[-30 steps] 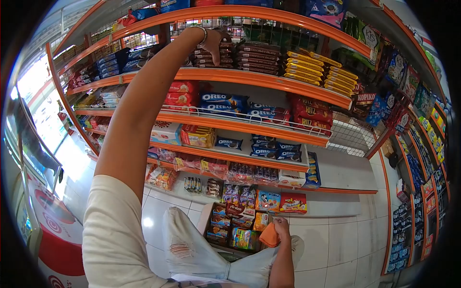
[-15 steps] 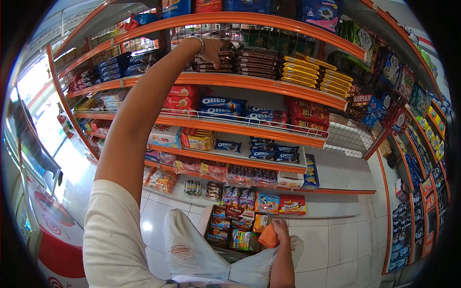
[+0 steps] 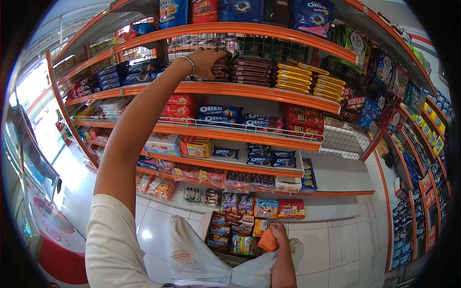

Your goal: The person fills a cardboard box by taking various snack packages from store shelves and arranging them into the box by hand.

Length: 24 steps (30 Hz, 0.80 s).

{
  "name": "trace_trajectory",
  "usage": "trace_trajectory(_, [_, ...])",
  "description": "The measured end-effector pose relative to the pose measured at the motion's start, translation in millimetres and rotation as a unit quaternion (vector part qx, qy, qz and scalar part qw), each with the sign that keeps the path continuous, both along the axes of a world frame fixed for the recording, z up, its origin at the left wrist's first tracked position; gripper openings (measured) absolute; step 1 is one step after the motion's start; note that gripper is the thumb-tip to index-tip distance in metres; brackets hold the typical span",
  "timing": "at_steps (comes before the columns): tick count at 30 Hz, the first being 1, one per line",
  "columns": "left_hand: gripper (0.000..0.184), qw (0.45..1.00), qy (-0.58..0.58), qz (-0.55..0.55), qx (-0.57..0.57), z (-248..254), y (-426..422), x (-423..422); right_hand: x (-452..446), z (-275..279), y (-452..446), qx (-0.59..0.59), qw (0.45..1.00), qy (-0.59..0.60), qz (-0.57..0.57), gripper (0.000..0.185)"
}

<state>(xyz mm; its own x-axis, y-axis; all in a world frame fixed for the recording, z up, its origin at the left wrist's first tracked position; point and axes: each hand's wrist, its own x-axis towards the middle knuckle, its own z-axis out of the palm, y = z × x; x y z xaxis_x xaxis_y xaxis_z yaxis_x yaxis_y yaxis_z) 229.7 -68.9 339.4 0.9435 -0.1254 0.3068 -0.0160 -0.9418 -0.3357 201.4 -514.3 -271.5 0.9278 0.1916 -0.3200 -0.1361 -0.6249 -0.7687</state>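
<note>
I've got the L hand (image 3: 207, 63) up at a shelf (image 3: 225, 89), back from its orange front edge, left of centre. Fingers are part-spread over the near stack of brown packets (image 3: 222, 74), thumb down its side; can't tell from here if it grips any. Next stack (image 3: 251, 72) sits just right, then yellow packets (image 3: 293, 79) twd the shelf's R end. My R hand (image 3: 278, 232) is low, closed on an orange cloth (image 3: 267, 242) at the R edge of a box (image 3: 205, 225) w/ assorted snack packs (image 3: 243, 246), nr its bottom-R corner.
</note>
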Motion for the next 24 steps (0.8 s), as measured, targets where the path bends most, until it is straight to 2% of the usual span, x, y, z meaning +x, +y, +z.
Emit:
trace_trajectory(4, [0.092,0.999,-0.037,0.001,0.031,-10.0,3.0,-7.2,0.9,-12.3,0.0,-0.011,1.0,-0.017,-0.004,0.029])
trace_trajectory(6, [0.094,0.992,-0.097,-0.058,0.052,-14.3,7.2,-12.2,1.5,-13.5,1.7,-0.02,1.0,-0.011,0.003,0.029])
trace_trajectory(10, [0.091,0.993,-0.092,-0.058,0.044,-15.0,5.9,-14.3,1.3,-9.1,4.4,-0.014,1.0,0.006,0.019,0.029])
trace_trajectory(12, [0.085,0.998,-0.043,-0.001,-0.045,-15.1,0.5,-14.5,-1.3,-7.1,5.3,-0.012,0.999,0.024,0.023,0.029])
trace_trajectory(16, [0.08,0.995,-0.058,-0.028,-0.078,-23.7,13.1,-7.2,-1.5,-6.6,6.6,-0.006,1.0,0.016,0.01,0.027])
trace_trajectory(17, [0.078,0.984,-0.16,-0.067,0.042,-26.8,17.1,-7.0,-2.4,-4.2,5.4,-0.006,1.0,0.018,0.012,0.027])
trace_trajectory(18, [0.075,0.947,-0.258,-0.105,0.16,-29.3,20.1,-5.3,-3.5,-2.1,4.6,-0.006,1.0,0.019,0.011,0.027])
trace_trajectory(22, [0.071,0.956,-0.215,-0.081,0.181,-30.1,11.5,-18.6,0.4,-9.4,2.9,-0.004,1.0,-0.019,0.022,0.029])
trace_trajectory(24, [0.069,0.97,-0.207,-0.069,0.11,-36.5,8.6,-18.7,-0.8,-10.5,3.8,-0.014,0.999,-0.028,0.031,0.032])
